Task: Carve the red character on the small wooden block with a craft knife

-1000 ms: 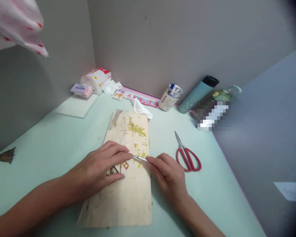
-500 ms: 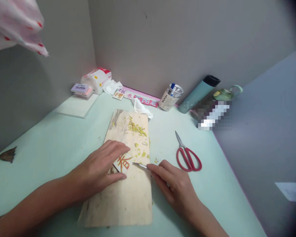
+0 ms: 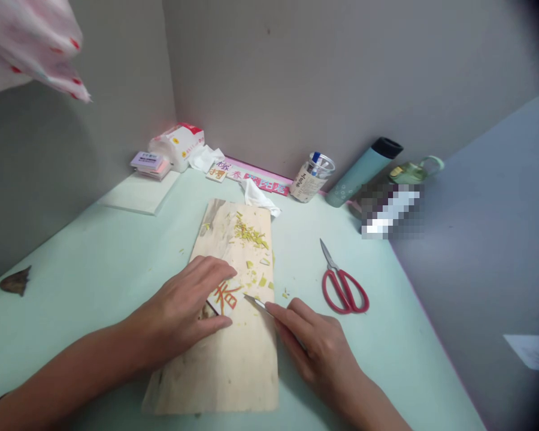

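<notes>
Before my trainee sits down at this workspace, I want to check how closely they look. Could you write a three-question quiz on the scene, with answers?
1. Multiple choice: what does the right hand hold?
a) a marker pen
b) a craft knife
c) tweezers

2. True or false: the red-handled scissors lie on the pale green table, to the right of the wooden board.

3. Short answer: which orange-red character shows on the white square tile held by the left hand?

Key: 1 b; 2 true; 3 春.
</notes>
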Action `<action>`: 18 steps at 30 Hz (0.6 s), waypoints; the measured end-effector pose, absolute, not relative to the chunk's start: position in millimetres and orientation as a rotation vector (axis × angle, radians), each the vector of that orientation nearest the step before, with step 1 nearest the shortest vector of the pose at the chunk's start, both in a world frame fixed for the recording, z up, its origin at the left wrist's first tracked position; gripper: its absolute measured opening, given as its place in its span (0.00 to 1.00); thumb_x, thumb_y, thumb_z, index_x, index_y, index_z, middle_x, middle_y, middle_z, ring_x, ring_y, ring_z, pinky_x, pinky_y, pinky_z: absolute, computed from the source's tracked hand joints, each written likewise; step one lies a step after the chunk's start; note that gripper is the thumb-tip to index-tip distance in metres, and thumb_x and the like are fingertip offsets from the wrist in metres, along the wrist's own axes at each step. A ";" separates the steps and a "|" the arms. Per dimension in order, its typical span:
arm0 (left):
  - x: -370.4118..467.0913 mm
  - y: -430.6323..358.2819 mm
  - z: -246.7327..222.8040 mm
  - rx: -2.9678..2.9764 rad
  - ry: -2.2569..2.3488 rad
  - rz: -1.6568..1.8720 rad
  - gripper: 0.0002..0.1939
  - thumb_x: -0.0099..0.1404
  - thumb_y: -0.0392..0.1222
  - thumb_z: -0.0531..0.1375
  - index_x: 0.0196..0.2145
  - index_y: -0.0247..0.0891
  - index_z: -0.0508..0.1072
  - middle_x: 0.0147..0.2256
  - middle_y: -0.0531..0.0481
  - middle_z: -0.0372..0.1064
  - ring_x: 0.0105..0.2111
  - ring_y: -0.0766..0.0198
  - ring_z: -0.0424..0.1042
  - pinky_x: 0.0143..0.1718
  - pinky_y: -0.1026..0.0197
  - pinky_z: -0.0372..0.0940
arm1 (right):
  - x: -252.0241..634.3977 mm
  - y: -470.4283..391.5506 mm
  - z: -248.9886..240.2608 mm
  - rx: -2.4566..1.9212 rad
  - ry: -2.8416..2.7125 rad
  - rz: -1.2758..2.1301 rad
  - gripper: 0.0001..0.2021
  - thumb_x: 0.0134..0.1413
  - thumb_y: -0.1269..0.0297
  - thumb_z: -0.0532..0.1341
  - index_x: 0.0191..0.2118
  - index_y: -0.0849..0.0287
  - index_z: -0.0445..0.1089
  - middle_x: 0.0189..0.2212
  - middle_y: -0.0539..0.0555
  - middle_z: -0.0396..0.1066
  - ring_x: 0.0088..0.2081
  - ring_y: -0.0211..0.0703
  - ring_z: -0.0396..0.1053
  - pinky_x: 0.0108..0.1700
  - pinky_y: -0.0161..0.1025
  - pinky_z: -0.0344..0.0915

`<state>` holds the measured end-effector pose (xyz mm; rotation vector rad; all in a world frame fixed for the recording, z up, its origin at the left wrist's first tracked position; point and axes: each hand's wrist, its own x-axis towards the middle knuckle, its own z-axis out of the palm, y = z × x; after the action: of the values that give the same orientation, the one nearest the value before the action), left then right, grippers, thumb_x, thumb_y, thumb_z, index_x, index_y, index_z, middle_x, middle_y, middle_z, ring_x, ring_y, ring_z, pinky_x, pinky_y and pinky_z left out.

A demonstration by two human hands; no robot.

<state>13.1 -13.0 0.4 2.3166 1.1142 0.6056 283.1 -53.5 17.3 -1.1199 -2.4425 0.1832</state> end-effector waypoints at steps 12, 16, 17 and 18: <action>16.7 -15.6 1.6 2.294 1.161 0.624 0.24 0.65 0.35 0.62 0.55 0.45 0.60 0.54 0.48 0.64 0.55 0.52 0.63 0.57 0.50 0.62 | 271.0 -62.4 2.5 -1.148 -2.397 -0.273 0.15 0.67 0.76 0.52 0.54 0.66 0.70 0.29 0.52 0.70 0.20 0.35 0.63 0.21 0.36 0.56; 17.0 -15.5 1.0 2.291 1.164 0.631 0.22 0.65 0.36 0.61 0.54 0.44 0.61 0.53 0.47 0.64 0.55 0.51 0.63 0.56 0.50 0.62 | 264.9 -65.8 1.5 -1.156 -2.386 -0.371 0.16 0.66 0.78 0.51 0.54 0.67 0.70 0.29 0.52 0.71 0.20 0.34 0.62 0.22 0.35 0.55; 17.0 -15.7 1.1 2.291 1.164 0.634 0.21 0.65 0.36 0.61 0.54 0.44 0.61 0.53 0.47 0.64 0.55 0.51 0.63 0.56 0.49 0.62 | 263.4 -65.4 1.8 -1.158 -2.384 -0.386 0.16 0.66 0.78 0.51 0.53 0.68 0.70 0.29 0.52 0.72 0.20 0.34 0.62 0.23 0.35 0.55; 17.0 -15.9 1.3 2.291 1.162 0.636 0.21 0.65 0.36 0.61 0.54 0.44 0.61 0.53 0.47 0.64 0.55 0.51 0.63 0.56 0.49 0.62 | 262.2 -64.5 2.0 -1.167 -2.383 -0.407 0.16 0.66 0.78 0.50 0.53 0.68 0.70 0.29 0.53 0.72 0.20 0.34 0.63 0.23 0.36 0.55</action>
<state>17.0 -15.9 1.3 2.2910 1.1621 0.6357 262.2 -64.5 2.0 -1.1669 -2.3828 -0.4069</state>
